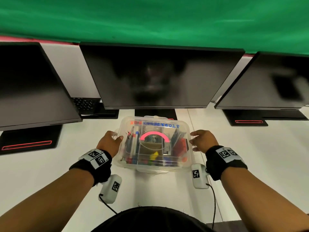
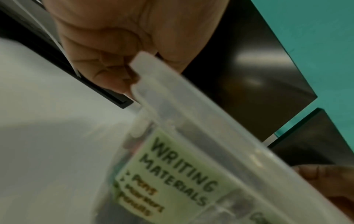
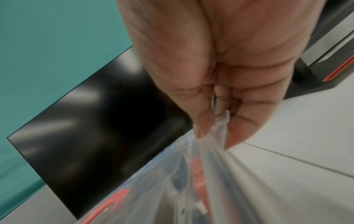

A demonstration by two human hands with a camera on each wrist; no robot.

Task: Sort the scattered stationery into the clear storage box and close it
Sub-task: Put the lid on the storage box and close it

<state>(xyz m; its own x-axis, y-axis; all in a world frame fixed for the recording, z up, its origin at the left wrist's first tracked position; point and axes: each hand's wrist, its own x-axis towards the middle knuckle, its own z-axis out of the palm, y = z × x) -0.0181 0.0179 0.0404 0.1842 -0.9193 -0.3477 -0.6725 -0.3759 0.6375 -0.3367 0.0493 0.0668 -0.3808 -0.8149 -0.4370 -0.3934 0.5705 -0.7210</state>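
Note:
The clear storage box point(image 1: 151, 167) stands on the white desk in front of me with its lid on. A pink handle point(image 1: 154, 133) lies flat on the lid. Pens, markers and other coloured stationery show through the plastic. My left hand point(image 1: 115, 139) grips the box's left side, thumb on the lid. In the left wrist view its fingers point(image 2: 107, 66) curl at the clear side latch point(image 2: 147, 71), above a "WRITING MATERIALS" label point(image 2: 172, 174). My right hand point(image 1: 196, 139) holds the right side. In the right wrist view the thumb and a finger point(image 3: 203, 118) pinch the clear latch point(image 3: 220, 130).
Three dark monitors point(image 1: 158, 77) stand along the back of the desk point(image 1: 250, 156), their black bases with red trim point(image 1: 26, 144) to the left and right of the box. A keyboard point(image 1: 83, 104) lies behind the left monitor. A green backdrop point(image 1: 150, 19) hangs beyond.

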